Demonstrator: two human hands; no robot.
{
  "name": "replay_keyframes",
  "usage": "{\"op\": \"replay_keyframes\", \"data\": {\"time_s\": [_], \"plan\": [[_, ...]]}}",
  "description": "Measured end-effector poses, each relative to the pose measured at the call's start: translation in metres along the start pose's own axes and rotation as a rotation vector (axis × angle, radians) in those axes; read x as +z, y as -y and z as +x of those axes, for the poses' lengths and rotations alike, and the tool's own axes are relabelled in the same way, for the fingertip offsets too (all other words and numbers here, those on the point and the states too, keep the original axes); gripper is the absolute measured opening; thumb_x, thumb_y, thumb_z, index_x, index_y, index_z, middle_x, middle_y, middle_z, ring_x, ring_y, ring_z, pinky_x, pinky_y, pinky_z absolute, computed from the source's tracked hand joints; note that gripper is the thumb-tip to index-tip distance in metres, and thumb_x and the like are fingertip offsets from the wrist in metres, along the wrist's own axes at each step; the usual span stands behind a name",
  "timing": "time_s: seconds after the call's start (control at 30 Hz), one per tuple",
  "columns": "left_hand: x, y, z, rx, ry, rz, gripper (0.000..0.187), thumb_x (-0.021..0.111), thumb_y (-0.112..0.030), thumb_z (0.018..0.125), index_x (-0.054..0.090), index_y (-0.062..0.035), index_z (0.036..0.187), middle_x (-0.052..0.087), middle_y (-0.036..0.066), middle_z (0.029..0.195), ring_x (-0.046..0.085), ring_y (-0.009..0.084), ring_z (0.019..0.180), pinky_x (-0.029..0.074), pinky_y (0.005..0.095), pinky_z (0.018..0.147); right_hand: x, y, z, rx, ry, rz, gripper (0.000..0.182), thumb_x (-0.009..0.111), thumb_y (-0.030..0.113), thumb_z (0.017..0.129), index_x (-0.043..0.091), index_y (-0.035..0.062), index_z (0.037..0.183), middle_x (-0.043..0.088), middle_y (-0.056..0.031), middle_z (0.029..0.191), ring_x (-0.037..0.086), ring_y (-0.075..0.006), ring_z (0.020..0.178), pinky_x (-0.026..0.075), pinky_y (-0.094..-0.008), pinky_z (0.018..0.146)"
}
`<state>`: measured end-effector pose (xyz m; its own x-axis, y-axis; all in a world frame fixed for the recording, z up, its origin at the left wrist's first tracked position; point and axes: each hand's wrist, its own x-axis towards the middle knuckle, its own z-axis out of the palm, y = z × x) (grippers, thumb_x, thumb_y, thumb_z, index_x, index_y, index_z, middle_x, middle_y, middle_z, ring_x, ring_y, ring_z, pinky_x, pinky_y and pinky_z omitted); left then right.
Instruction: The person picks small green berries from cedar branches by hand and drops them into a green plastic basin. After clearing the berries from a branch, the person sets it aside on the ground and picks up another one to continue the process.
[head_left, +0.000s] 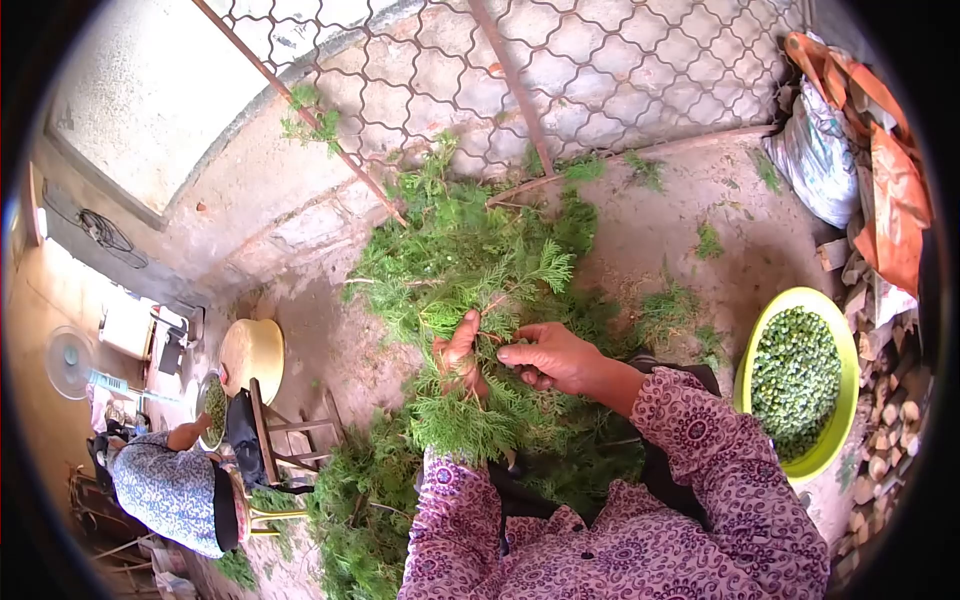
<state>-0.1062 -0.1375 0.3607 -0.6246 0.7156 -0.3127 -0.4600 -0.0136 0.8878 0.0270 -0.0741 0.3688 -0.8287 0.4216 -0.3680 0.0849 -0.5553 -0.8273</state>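
My left grip (461,356) grasps the leafy branch (468,422), apparently to steady it for my right grip (551,358), whose hold I cannot tell.

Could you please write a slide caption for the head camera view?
Left hand holding leafy green sprigs, right hand close beside it, with a basin of small green pieces nearby.

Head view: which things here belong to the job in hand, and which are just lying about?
In the job:
left hand, holding a green branch
right hand, close beside it
greenery pile beyond them
yellow-green bowl of green pieces, probably

Just lying about, it seems:
orange sheet
white sack
chopped wood
coiled cable
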Motion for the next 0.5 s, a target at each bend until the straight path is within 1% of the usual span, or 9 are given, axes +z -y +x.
{"op": "replay_keyframes", "data": {"time_s": [0.03,0.1,0.23,0.27,0.3,0.37,0.4,0.43,0.5], "plan": [[-0.001,0.000,-0.002,0.001,0.005,0.003,0.041,0.061,-0.035,0.076,0.056,0.0025,0.091,0.061,0.017,0.076,0.058,0.0252,0.060,0.048,0.0386,0.055,0.000,0.001,0.000,-0.005,-0.003,0.003,0.030,0.066,0.027,0.073,0.056,0.0010,0.084,0.049,-0.0005,0.055,0.045,-0.0070,0.046,0.032,-0.0211,0.039],[-0.004,-0.001,-0.006,-0.115,0.206,-0.187,0.044,0.055,-0.037,0.079,0.054,0.0023,0.098,0.060,0.018,0.085,0.059,0.0265,0.069,0.048,0.0399,0.062,0.000,0.001,-0.003,-0.012,0.067,-0.047,0.024,0.064,0.023,0.075,0.057,0.0024,0.085,0.047,0.0006,0.053,0.043,-0.0063,0.044,0.031,-0.0218,0.041],[-0.004,-0.010,-0.021,-0.164,0.261,-0.236,0.033,0.051,-0.033,0.082,0.056,-0.0005,0.087,0.060,0.014,0.078,0.058,0.0228,0.063,0.048,0.0374,0.055,-0.001,0.012,-0.023,-0.150,0.242,-0.208,0.020,0.061,0.020,0.077,0.057,0.0009,0.083,0.049,-0.0001,0.054,0.043,-0.0063,0.045,0.031,-0.0218,0.042],[-0.021,0.009,-0.003,-0.206,0.286,-0.423,0.031,0.049,-0.031,0.082,0.056,-0.0018,0.087,0.060,0.012,0.078,0.057,0.0222,0.064,0.048,0.0380,0.059,0.001,0.011,-0.031,-0.203,0.293,-0.231,0.020,0.059,0.020,0.078,0.057,0.0002,0.084,0.049,-0.0005,0.055,0.043,-0.0063,0.046,0.031,-0.0217,0.042],[-0.023,0.008,-0.006,-0.196,0.292,-0.418,0.031,0.049,-0.031,0.082,0.056,-0.0018,0.087,0.060,0.012,0.078,0.057,0.0222,0.064,0.048,0.0380,0.059,0.003,0.012,-0.038,-0.256,0.346,-0.256,0.021,0.058,0.019,0.079,0.057,-0.0005,0.084,0.050,-0.0009,0.055,0.043,-0.0064,0.046,0.032,-0.0215,0.043],[-0.029,0.007,-0.015,-0.290,0.374,-0.346,0.029,0.048,-0.028,0.082,0.057,-0.0015,0.090,0.061,0.012,0.080,0.057,0.0221,0.066,0.048,0.0380,0.060,0.006,0.015,-0.056,-0.284,0.300,-0.227,0.019,0.057,0.017,0.079,0.056,-0.0009,0.085,0.048,-0.0002,0.054,0.041,-0.0057,0.045,0.031,-0.0219,0.042],[-0.045,0.022,-0.005,-0.255,0.311,-0.367,0.032,0.047,-0.028,0.085,0.056,0.0009,0.095,0.061,0.014,0.084,0.059,0.0247,0.073,0.049,0.0401,0.066,0.001,0.019,-0.067,-0.317,0.196,-0.151,0.018,0.057,0.015,0.079,0.055,-0.0009,0.085,0.047,-0.0001,0.054,0.040,-0.0053,0.044,0.030,-0.0219,0.041],[-0.064,0.033,0.010,-0.250,0.317,-0.356,0.032,0.047,-0.028,0.085,0.056,0.0009,0.095,0.061,0.014,0.084,0.059,0.0247,0.073,0.049,0.0401,0.066,-0.007,0.022,-0.079,-0.348,0.090,-0.077,0.017,0.057,0.014,0.078,0.055,-0.0010,0.085,0.047,0.0000,0.054,0.038,-0.0050,0.042,0.029,-0.0218,0.039],[-0.099,0.046,0.034,-0.542,0.713,-0.358,0.041,0.045,-0.033,0.087,0.051,0.0028,0.107,0.059,0.018,0.097,0.059,0.0281,0.086,0.048,0.0444,0.075,-0.034,0.020,-0.109,-0.463,-0.161,0.077,0.015,0.059,0.012,0.077,0.056,0.0008,0.085,0.048,0.0011,0.054,0.039,-0.0046,0.042,0.027,-0.0194,0.037]]}}
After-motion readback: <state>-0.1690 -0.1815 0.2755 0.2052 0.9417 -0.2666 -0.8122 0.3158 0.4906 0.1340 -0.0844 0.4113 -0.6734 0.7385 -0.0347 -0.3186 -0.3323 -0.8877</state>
